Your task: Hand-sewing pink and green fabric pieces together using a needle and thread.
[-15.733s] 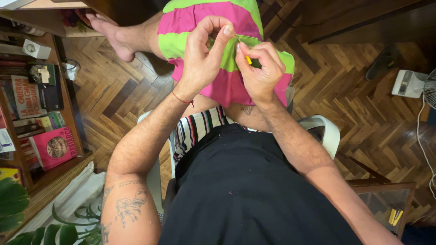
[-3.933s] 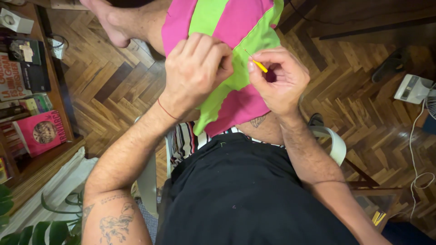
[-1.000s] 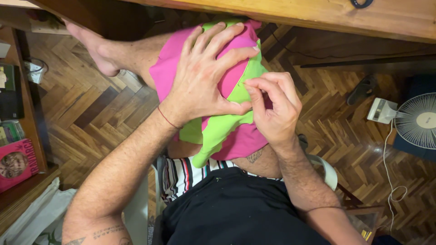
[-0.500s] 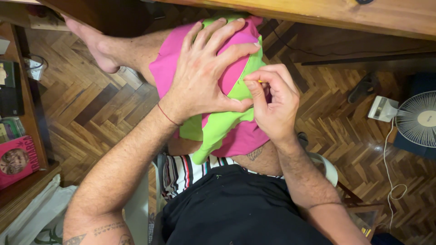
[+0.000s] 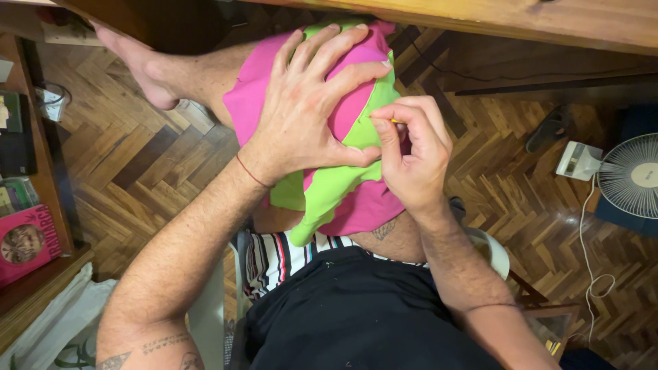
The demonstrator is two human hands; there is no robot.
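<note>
Over herringbone parquet [image 5: 137, 171], left hand [image 5: 312, 113] spreads flat on pink-green fabric [image 5: 336, 188]; right hand [image 5: 411, 161] fingers pinch a yellow tool [image 5: 395, 121].

On the shelf at your far left lies a flat pink package or book cover [image 5: 26, 241] with a round picture; a dark one [image 5: 15, 133] stands farther away.

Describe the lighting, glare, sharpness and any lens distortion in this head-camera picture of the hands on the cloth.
Head view: warm indoor light, even across the left hand, right hand and pink-and-green cloth, all sharp; soft glare on the parquet floor near the fan; the wide lens stretches the forearms toward the bottom edge; deep shadow under the wooden tabletop.
</note>
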